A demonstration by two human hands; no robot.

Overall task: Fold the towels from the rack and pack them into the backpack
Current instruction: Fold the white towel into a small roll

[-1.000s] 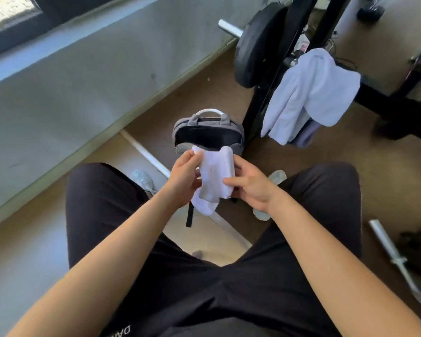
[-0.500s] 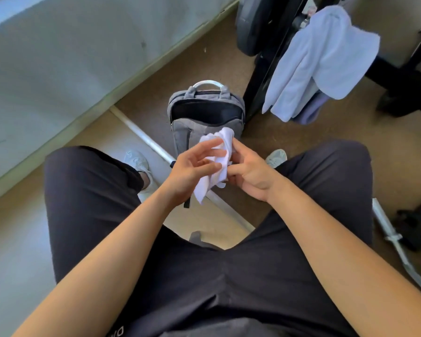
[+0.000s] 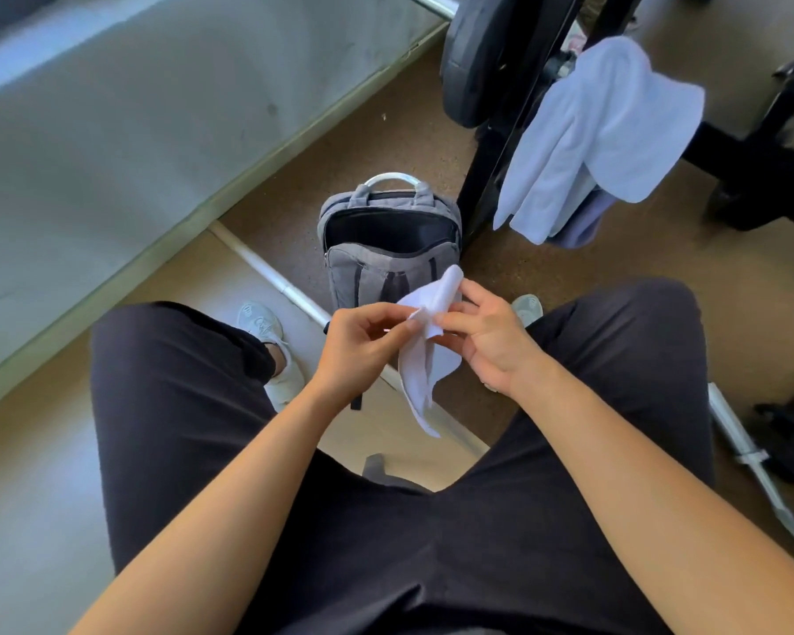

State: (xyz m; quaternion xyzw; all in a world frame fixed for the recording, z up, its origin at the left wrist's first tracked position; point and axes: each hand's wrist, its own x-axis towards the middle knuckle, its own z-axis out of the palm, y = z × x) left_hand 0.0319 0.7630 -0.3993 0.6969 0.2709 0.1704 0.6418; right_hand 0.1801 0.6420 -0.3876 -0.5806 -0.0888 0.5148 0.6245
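Observation:
I hold a small white towel (image 3: 420,373) between my knees. My left hand (image 3: 363,339) pinches its upper edge, and my right hand (image 3: 487,332) grips the same edge from the right; the rest of the cloth hangs down loose. Just beyond my hands a grey backpack (image 3: 386,263) stands upright on the floor with its top unzipped and a dark inside showing. More white towels (image 3: 601,130) are draped over the black weight rack (image 3: 491,185) to the right of the backpack, with a bluish cloth under them.
A black weight plate (image 3: 473,61) sits on the rack above the backpack. A metal barbell bar (image 3: 267,272) lies on the floor to the left, another bar (image 3: 752,460) at the right. A grey wall runs along the left. My legs in dark trousers fill the foreground.
The folded towel has come open and now hangs down from my fingers. My hands have shifted slightly apart along its top edge, and the view has tilted up a little.

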